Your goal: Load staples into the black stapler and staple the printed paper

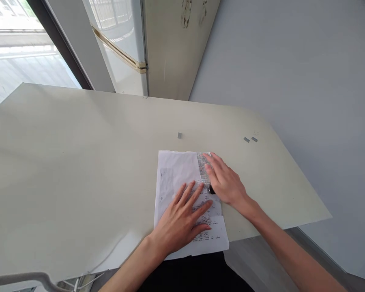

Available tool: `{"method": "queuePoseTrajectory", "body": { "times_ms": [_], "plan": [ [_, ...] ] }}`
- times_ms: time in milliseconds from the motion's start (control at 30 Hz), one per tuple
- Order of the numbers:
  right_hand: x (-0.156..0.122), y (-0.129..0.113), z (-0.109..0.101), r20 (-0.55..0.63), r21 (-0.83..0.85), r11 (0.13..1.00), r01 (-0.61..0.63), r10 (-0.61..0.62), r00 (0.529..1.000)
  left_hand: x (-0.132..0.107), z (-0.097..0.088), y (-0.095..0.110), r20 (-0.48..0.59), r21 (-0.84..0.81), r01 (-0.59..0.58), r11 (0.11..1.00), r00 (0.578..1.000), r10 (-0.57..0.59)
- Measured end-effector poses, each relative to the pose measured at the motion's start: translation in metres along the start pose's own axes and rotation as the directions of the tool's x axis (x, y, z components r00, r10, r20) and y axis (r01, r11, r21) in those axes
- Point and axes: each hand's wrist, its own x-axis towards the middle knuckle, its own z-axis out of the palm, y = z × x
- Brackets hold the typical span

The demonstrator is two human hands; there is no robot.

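While left hand (181, 221), fingers spread, gripping nothing, lies flat on printed paper (181, 162) at near edge of table (79, 162), right hand (226, 182) extends loosely bent fingers beside black object (212, 190); grip unclear. Steady left-palm pressure should stop paper slipping.

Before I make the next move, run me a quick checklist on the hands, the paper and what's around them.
1. Left hand on the paper: ok, spread across it.
2. Right hand gripping the small black object: cannot tell, the hand partly hides it.
3. Paper fully on the table: not ok, its near end reaches past the edge.
4. Three grey pieces clear of the paper: ok, all lie apart from it.
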Motion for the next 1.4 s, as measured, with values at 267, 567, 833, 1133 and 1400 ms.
{"method": "queuePoseTrajectory", "body": {
  "times_ms": [267,567,833,1133,1400],
  "plan": [
    [-0.044,0.046,-0.029,0.127,0.268,0.959,0.097,-0.135,0.983,-0.027,-0.023,-0.008,0.012,0.053,0.057,0.997,0.998,-0.058],
    [-0.070,0.099,-0.018,0.015,0.364,0.927,0.087,-0.100,0.995,-0.058,-0.048,-0.022,-0.029,0.224,0.211,0.951,0.977,-0.210],
    [-0.088,0.142,-0.003,-0.017,0.592,0.798,-0.117,0.157,0.987,-0.071,-0.058,-0.034,0.016,0.360,0.114,0.926,0.992,-0.128],
    [-0.095,0.151,-0.020,-0.181,0.793,0.582,-0.181,0.508,0.842,0.053,0.005,0.001,0.014,0.220,-0.026,0.975,1.000,0.023],
    [-0.096,0.137,-0.049,-0.299,0.745,0.652,-0.142,0.517,0.802,0.179,0.107,0.053,-0.074,-0.081,0.033,0.996,0.997,-0.039]
  ]
}}
